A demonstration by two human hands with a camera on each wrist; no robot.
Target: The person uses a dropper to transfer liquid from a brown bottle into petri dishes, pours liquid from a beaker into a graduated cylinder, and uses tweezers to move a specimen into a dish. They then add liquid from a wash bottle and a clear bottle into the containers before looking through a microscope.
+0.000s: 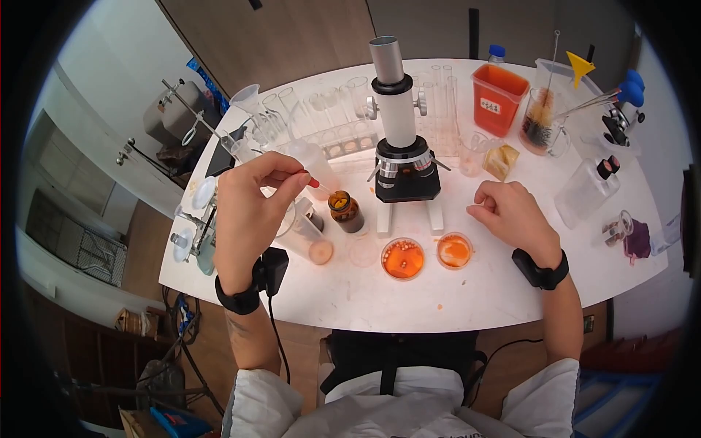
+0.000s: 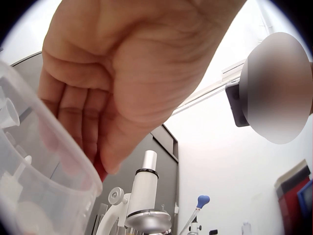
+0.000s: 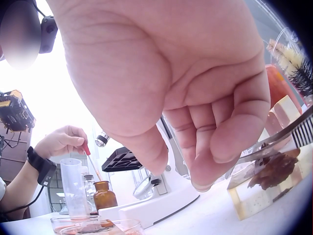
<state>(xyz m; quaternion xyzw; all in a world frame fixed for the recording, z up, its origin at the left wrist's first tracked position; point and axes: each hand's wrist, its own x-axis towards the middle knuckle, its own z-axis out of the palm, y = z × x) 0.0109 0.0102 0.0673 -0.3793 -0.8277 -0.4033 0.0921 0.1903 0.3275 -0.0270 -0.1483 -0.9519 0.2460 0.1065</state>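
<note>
My left hand [image 1: 255, 197] pinches the red bulb of a dropper [image 1: 312, 182] between thumb and fingertips. Its thin tube slants down to the mouth of a brown glass bottle [image 1: 345, 212], and in the right wrist view the tip is right at the rim of that bottle [image 3: 105, 197]. My right hand [image 1: 517, 217] is over the table right of the microscope [image 1: 398, 139], its fingers loosely curled around nothing visible. Past its fingertips in the right wrist view are a clear yellowish block [image 3: 266, 178] with a brown specimen inside and a grey ridged strip [image 3: 281, 134].
Two petri dishes with orange contents, a left one [image 1: 402, 260] and a right one [image 1: 455, 251], lie before the microscope. A plastic beaker [image 1: 296, 232] stands by my left wrist. Behind are a test tube rack [image 1: 350, 146], a red container [image 1: 499, 102] and a clear bottle [image 1: 586, 196].
</note>
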